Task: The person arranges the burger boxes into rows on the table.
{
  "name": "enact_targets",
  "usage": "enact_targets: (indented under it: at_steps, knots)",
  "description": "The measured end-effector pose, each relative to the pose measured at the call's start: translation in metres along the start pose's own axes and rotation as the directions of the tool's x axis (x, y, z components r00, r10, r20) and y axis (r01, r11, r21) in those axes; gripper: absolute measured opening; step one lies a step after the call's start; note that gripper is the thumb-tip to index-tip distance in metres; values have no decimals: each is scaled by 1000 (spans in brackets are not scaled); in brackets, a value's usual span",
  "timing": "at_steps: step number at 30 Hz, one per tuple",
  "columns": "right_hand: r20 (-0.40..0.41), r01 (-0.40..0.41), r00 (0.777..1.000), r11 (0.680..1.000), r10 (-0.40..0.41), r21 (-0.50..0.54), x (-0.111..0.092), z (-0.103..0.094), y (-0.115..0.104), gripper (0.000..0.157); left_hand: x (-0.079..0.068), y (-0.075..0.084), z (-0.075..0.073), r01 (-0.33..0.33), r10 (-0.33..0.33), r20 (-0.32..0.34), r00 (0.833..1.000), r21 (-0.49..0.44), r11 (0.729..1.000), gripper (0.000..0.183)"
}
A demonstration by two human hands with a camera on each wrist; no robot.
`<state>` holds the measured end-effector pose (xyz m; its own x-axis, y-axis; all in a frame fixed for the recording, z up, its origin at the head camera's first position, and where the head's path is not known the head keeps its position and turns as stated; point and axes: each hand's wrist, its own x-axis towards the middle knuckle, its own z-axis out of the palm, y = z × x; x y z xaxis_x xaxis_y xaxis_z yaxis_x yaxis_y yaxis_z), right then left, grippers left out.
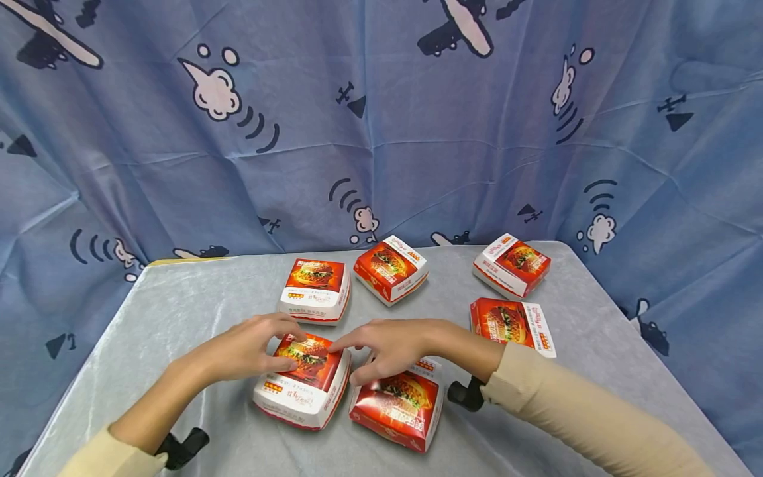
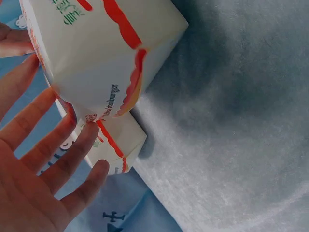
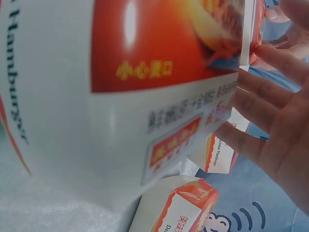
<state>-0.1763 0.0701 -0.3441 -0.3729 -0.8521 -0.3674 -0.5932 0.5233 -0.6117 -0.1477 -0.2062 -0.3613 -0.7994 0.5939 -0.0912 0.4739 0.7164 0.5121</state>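
Observation:
Two red-and-white cardboard hamburger boxes sit side by side at the front of the table. My left hand (image 1: 256, 348) rests over the left side of the front-left box (image 1: 301, 401), its fingers loosely spread with the tips along the box's upper edge. In the left wrist view the fingers (image 2: 63, 166) are extended beside the white side of a box (image 2: 91, 58). My right hand (image 1: 387, 344) reaches over the far edge of the front-right box (image 1: 396, 414). Its index fingertip is at the right edge of the front-left box; the thumb overlaps the front-right box's top.
Behind stand more hamburger boxes: one at back left (image 1: 316, 291), one at back middle (image 1: 390, 268), one at back right (image 1: 512, 265). Another box (image 1: 539, 331) lies partly behind the right forearm. A blue patterned curtain (image 1: 381, 119) hangs behind the grey-covered table (image 1: 179, 291).

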Motion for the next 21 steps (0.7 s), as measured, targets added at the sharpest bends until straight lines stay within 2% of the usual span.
enact_targets:
  at_steps: [8, 14, 21]
  knots:
    - [-23, -19, 1000, 1000, 19, -18, -2, -1, 0, 61, 1, -1, 2, 44, -41, -58, 997, 49, 998, 37]
    - [-34, -42, 999, 999, 41, -30, -2, -1, 1, 61, 1, -1, 3, 98, -93, -67, 993, 69, 993, 44]
    - [-47, -48, 998, 998, 47, -40, -1, -1, 1, 62, 2, -1, 4, 112, -108, -69, 992, 59, 992, 43]
